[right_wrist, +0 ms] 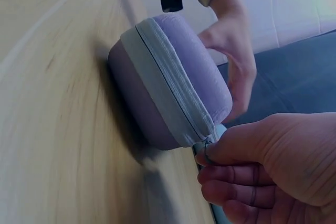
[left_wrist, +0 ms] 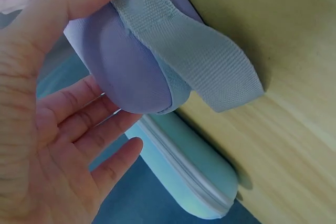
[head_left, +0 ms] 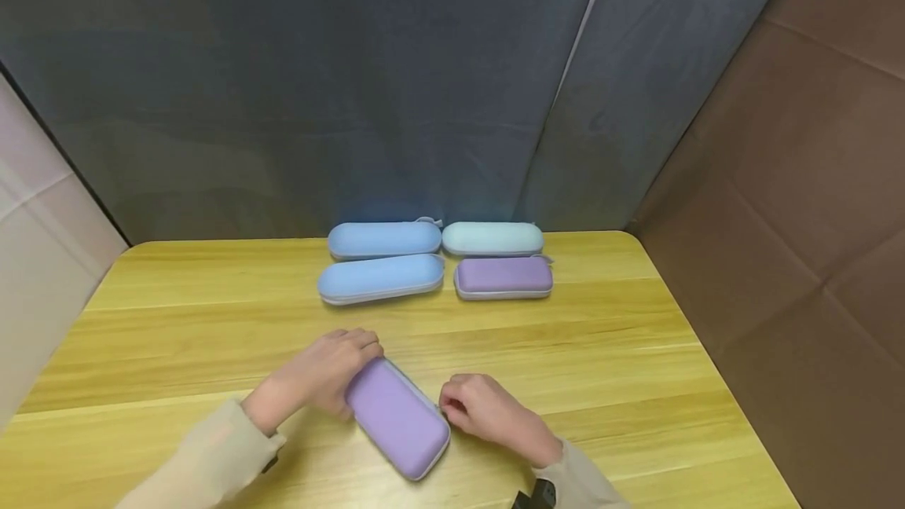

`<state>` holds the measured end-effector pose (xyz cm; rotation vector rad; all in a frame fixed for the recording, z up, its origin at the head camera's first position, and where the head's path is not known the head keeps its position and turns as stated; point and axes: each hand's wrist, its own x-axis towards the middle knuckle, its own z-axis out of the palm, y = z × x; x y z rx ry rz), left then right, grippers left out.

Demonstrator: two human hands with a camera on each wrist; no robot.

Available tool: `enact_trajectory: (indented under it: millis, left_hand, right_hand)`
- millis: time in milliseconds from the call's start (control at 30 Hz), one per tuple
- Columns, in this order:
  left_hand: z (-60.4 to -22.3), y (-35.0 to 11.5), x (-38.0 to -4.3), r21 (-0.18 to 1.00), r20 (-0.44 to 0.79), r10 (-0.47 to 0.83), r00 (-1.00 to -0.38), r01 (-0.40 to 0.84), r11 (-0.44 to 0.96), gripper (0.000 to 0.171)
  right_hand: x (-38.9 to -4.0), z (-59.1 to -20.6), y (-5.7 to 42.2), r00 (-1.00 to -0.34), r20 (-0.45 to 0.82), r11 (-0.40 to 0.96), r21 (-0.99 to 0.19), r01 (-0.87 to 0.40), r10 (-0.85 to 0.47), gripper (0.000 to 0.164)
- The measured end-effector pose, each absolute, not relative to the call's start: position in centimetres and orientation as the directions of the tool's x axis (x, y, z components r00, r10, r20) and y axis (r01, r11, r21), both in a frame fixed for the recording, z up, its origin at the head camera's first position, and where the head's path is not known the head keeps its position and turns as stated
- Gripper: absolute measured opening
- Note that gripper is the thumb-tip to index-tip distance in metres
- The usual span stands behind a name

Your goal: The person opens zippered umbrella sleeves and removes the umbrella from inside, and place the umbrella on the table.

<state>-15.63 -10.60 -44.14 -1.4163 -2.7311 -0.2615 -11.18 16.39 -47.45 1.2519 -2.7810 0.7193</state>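
A light purple zippered hard case [head_left: 399, 419] sits slanted near the front of the table. My left hand [head_left: 325, 368] grips its far left end; in the left wrist view the thumb presses beside a grey fabric loop [left_wrist: 210, 59] and the fingers reach round the other side. At the case's right edge, my right hand [head_left: 491, 415] pinches the small zipper pull [right_wrist: 208, 149] between thumb and curled index finger. The grey zipper band [right_wrist: 173, 90] looks closed along the part that shows in the right wrist view.
Behind the hands, two blue cases [head_left: 382, 277], a mint case [head_left: 492, 238] and a darker purple case [head_left: 503, 276] lie in two rows on the wooden table [head_left: 636, 383]. A dark grey cloth [head_left: 318, 85] rises at the back and a brown one [head_left: 799, 179] at the right.
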Motion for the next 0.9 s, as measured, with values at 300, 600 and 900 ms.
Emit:
enact_trajectory:
  millis: [300, 600, 900]
  left_hand:
    - [-44.8, -11.6, -14.8, 0.178, 0.145, 0.759, -0.635, 0.771, 0.611, 0.066]
    - [-45.5, -11.6, -13.4, 0.182, 0.187, 0.673, -0.715, 0.699, 0.691, 0.066]
    - [-46.5, -11.3, -12.0, 0.184, 0.300, 0.592, -0.748, 0.654, 0.734, 0.064]
  right_hand:
    - [-11.0, -47.6, 18.2, -0.696, 0.200, 0.594, -0.393, -0.701, -0.690, 0.009]
    - [-10.8, -47.8, 18.8, -0.747, 0.172, 0.641, -0.416, -0.646, -0.642, 0.009]
    - [-10.1, -48.0, 18.9, -0.767, 0.202, 0.655, -0.419, -0.629, -0.609, 0.011]
